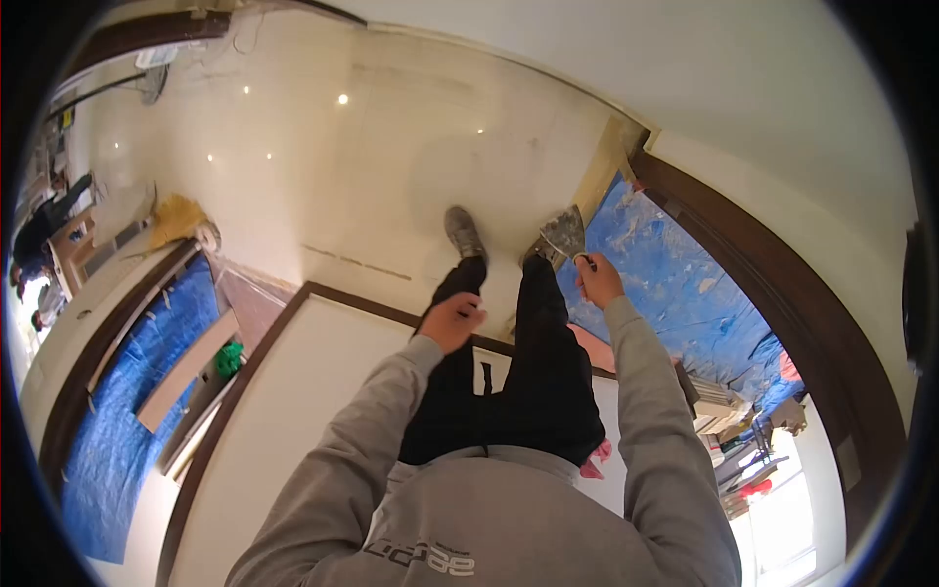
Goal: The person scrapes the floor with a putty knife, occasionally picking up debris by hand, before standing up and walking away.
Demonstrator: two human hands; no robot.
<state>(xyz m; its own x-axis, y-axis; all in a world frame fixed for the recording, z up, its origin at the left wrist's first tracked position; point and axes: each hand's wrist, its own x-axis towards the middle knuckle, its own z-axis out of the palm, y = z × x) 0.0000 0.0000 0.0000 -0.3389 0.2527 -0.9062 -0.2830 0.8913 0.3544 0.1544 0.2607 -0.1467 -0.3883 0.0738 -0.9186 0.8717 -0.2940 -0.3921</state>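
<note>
My right hand [599, 281] is wrapped round the handle of a putty knife [564, 232]. Its wide, stained metal blade points forward, just above my right shoe [540, 251]. In front of my left thigh, my left hand [453, 323] is closed with its fingers curled. A small dark spot shows at those fingers, too small to make out. Beyond it, my left shoe [464, 232] stands on the glossy pale floor [372, 166].
To the right, a doorway with a dark wooden frame [782, 249] opens onto a blue floor sheet [665, 274]. Another blue sheet [127, 411] lies at left beside a wooden board [186, 372]. A broom [176, 217] and a person [49, 225] are at far left.
</note>
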